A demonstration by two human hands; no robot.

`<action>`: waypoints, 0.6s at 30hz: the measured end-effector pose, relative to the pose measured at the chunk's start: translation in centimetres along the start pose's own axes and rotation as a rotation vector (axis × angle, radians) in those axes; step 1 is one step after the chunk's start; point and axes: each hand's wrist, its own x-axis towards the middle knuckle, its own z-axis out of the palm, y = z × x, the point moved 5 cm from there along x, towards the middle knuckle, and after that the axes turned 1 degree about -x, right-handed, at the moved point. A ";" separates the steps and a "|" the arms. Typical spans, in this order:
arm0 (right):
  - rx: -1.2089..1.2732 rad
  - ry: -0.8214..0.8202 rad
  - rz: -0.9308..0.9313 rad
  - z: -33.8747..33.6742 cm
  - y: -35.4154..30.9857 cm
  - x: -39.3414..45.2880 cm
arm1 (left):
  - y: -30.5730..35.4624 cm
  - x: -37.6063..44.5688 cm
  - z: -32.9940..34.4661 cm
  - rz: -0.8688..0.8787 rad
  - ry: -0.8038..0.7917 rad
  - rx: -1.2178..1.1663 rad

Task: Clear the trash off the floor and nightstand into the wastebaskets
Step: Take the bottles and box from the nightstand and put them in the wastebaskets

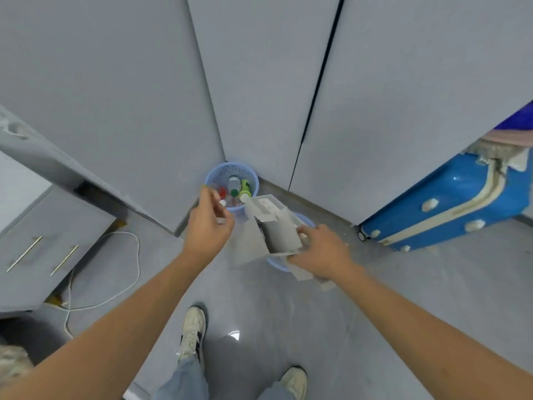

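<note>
Right fingers point(302, 235) grip cardboard box point(277, 226) | far wastebasket point(215, 171): bottles point(234, 183)

two blue plastic wastebaskets point(231, 171) stand by the wall, the second wastebasket point(277, 264) mostly covered by one grey cardboard box point(277, 226). two hands are in view, a left hand point(207, 226) and a right hand point(323, 252). several bottles point(234, 183) lie in the far basket, perhaps four. two sneakers point(191, 333), one blue suitcase point(444, 203), one white cable point(121, 272), two drawer handles point(24, 254)
</note>
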 end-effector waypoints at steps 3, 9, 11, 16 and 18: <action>0.168 -0.027 0.103 2.3 1.7 2.9 | -3.9 0.2 9.0 -0.214 -0.294 -0.210; 0.253 0.047 0.216 6.5 6.6 10.0 | -11.3 0.9 21.0 -0.287 -0.435 -0.364; 0.235 0.042 0.248 7.5 8.0 10.9 | -13.0 1.4 21.8 -0.282 -0.439 -0.346; 0.217 0.007 0.364 11.2 9.4 10.8 | -14.8 2.9 22.1 -0.222 -0.450 -0.256; 0.201 0.003 0.408 12.5 10.0 11.1 | -15.5 3.6 22.1 -0.184 -0.452 -0.189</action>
